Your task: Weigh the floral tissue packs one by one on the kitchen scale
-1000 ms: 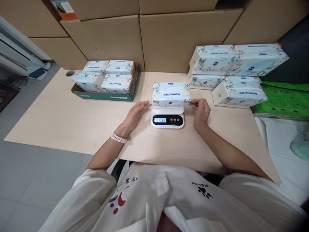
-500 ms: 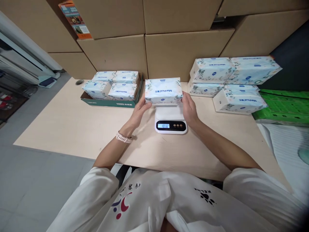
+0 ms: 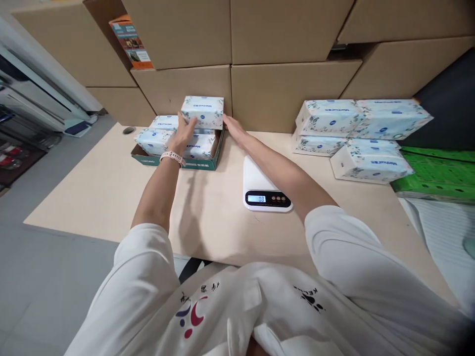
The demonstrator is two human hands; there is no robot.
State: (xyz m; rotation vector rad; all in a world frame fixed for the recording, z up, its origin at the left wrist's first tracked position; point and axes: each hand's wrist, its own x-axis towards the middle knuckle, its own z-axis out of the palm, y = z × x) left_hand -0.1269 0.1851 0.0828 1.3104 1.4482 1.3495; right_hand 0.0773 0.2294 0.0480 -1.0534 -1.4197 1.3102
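One tissue pack [image 3: 203,112] is held between the left hand [image 3: 184,132] and the right hand [image 3: 234,129], above the far right part of a green tray [image 3: 202,164] on the left of the table [image 3: 107,198]. The left hand is clamped on the pack's left end, thumb across its near face; the right hand presses the opposite end with its fingertips, its forearm reaching over the scale [image 3: 258,175]. The hands are apart, with the pack filling the gap. Whether its underside touches what lies below cannot be told.

In the tray, other packs [image 3: 153,140] lie at near left, near right and far left; another, partly hidden, shows under the held one. The scale, its plate bare, stands right of the tray and nearer the body; its display [image 3: 257,199] reads 0.8. Well to the right, stacked packs [image 3: 373,160] stand beside green packages [image 3: 432,170]. Cardboard boxes [image 3: 289,94] line the far side.
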